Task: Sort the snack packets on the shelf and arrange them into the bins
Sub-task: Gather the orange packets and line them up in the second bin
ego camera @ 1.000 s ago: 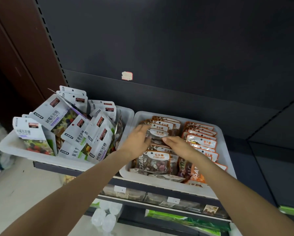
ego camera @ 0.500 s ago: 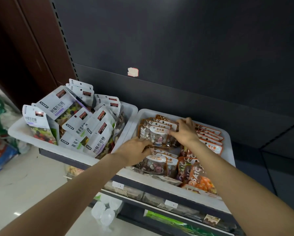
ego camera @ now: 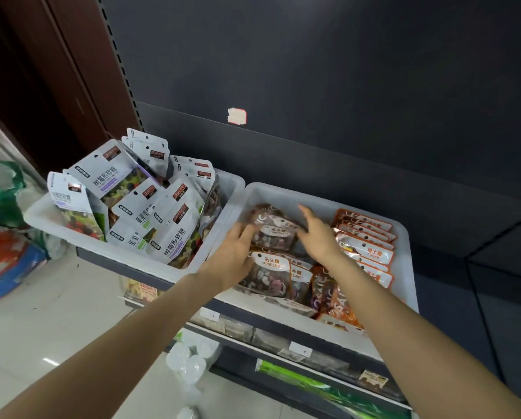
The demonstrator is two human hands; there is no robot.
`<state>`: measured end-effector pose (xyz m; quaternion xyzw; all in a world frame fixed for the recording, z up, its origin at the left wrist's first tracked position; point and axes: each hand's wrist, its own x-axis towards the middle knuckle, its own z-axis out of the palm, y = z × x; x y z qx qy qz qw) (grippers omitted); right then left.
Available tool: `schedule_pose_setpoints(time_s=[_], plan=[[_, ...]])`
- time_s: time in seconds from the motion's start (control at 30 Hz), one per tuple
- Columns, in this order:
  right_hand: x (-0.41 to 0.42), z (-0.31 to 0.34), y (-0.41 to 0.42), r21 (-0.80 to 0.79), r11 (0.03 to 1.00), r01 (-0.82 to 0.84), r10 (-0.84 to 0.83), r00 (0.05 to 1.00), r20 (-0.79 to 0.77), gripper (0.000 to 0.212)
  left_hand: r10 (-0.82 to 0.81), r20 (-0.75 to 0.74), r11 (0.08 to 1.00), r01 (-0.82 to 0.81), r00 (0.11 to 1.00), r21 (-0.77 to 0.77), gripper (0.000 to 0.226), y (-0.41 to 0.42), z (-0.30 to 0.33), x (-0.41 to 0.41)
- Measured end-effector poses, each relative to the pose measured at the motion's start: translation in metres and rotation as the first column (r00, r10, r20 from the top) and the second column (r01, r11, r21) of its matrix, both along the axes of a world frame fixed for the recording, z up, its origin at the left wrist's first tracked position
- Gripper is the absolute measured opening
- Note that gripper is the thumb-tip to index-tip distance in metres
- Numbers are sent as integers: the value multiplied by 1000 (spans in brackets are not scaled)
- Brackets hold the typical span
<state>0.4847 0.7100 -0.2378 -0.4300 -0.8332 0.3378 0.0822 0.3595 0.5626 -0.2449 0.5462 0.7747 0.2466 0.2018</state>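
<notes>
Two white bins stand side by side on the dark shelf. The left bin is piled with white gummy packets, loose and tilted. The right bin holds brown stone candy packets in its left half and a row of orange packets in its right half. At the back of the brown column stands a bunch of stone candy packets. My left hand presses its left side with straight fingers. My right hand lies flat against its right side.
Below the bins a lower shelf carries more packets, price labels and green packets. Clear plastic cups sit on the floor under it. Coloured sacks lie on the floor at the left. A dark back panel rises behind the bins.
Both hands moved from the front packets to the back of the right bin, and the brown packets between them now stand bunched against the far wall. The camera shifted closer and left.
</notes>
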Motion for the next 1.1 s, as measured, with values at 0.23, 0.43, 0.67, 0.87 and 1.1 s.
schedule_pose_setpoints(time_s=[0.23, 0.43, 0.67, 0.87, 1.1], plan=[[43, 8, -23, -168, 985, -41, 45, 999, 19, 67, 137, 213, 990, -124, 967, -74, 98, 14, -5, 9], [35, -1, -29, 91, 986, -138, 117, 970, 213, 48, 97, 199, 993, -83, 975, -78, 97, 28, -6, 4], [23, -2, -34, 262, 965, -7, -22, 994, 110, 20, -79, -110, 987, 62, 991, -145, 73, 39, -4, -6], [25, -7, -30, 305, 940, 153, -146, 988, -44, 17, -45, -201, 991, 70, 979, 116, 55, 49, -7, -3], [25, 5, -23, 235, 968, -89, 49, 984, 170, 52, -36, -189, 999, 34, 981, -16, 70, 46, -19, -1]])
